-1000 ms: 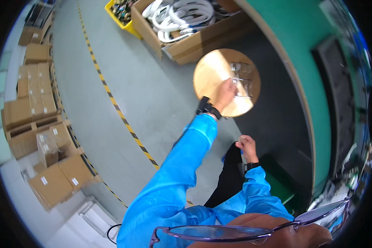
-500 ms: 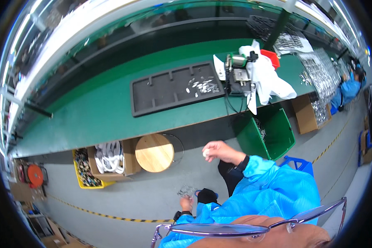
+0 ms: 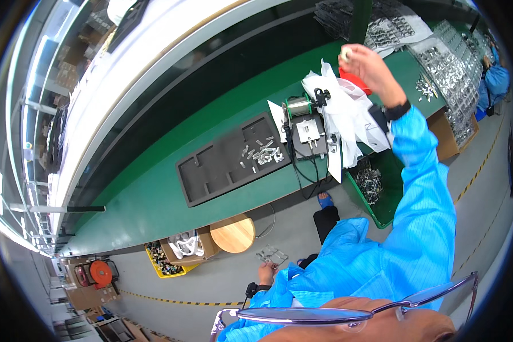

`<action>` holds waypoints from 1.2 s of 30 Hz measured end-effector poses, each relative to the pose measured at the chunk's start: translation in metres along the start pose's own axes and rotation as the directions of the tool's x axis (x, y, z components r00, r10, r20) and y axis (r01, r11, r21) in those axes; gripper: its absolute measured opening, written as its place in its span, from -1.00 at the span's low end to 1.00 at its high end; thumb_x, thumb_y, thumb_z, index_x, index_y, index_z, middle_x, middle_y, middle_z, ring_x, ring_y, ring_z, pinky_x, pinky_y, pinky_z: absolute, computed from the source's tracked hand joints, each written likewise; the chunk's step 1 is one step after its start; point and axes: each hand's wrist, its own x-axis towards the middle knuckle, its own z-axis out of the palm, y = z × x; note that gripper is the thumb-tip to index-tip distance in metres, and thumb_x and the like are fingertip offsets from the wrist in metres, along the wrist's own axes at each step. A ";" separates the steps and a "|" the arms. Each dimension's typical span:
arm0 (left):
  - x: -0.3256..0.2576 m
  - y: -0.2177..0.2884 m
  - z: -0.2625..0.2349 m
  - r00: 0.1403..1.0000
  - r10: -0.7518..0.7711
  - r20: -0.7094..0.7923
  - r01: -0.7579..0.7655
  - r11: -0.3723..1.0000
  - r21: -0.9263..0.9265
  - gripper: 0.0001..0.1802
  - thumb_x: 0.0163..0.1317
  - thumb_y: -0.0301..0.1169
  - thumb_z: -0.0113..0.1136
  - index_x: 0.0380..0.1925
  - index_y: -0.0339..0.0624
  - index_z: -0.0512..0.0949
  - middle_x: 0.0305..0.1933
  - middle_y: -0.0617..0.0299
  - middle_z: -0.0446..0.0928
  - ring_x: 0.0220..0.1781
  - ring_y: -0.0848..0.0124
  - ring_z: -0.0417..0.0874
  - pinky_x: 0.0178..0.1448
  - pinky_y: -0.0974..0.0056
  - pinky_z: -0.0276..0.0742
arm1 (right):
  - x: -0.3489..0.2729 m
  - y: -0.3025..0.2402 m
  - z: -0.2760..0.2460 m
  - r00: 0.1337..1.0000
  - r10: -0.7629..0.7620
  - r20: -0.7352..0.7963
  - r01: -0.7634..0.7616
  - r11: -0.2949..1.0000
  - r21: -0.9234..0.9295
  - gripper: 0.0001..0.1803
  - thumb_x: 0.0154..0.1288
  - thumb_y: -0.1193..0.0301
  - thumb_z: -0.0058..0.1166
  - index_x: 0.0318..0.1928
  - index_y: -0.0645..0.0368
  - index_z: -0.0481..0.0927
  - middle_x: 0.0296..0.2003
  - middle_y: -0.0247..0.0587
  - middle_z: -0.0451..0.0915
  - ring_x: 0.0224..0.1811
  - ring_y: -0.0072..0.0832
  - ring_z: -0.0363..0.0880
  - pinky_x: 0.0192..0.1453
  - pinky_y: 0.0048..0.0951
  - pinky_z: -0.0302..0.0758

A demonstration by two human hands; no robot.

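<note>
- Closest to the camera, my glasses [image 3: 308, 314] cross the lower edge, and the rim cuts my blue clothing off.
- My left hand [image 3: 266, 273] is low over the grey floor [image 3: 211, 283], its fingers closed on a silvery wire frame [image 3: 272, 253]; the frame is thin and blurred, so I can't make out its full shape.
- My right hand [image 3: 369, 68] is raised over the desk [image 3: 148, 202], thumb and fingers pinched narrow around a small pale piece [image 3: 346, 53], which they partly cover.
- On the floor by the desk stand a green bin [image 3: 363, 199] with a tangle of metallic parts, partly hidden by my sleeve, a round wooden stool [image 3: 232, 233], a cardboard box [image 3: 207, 241] of white curved parts and a yellow crate [image 3: 179, 274] of small mixed pieces I can't tell apart.
- The desk is a long green one; on it lies a dark compartmented tray [image 3: 211, 166] with small clear pieces [image 3: 263, 155] at one end.
- Beside the tray sits a device with a green spool [image 3: 299, 106], next to white bags [image 3: 353, 117]; my right hand hides part of the red container [image 3: 355, 81] behind them.
- Farther right, clear trays [image 3: 450, 65] cover the desk; beyond them a co-worker in blue [image 3: 495, 82] is cut off and distorted by the rim.
</note>
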 end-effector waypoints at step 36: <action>-0.027 0.069 0.106 0.992 -0.101 0.078 0.089 0.986 0.142 -0.81 0.29 -0.38 0.09 -0.46 -0.23 0.46 -0.42 0.12 0.64 -0.44 0.44 0.59 -0.37 0.35 0.45 | 0.178 0.015 -0.066 0.957 0.234 0.172 -0.108 0.836 -0.538 -0.66 0.35 0.28 0.03 -0.04 0.31 0.51 -0.20 -0.11 0.59 -0.29 -0.49 0.62 -0.23 -0.54 0.61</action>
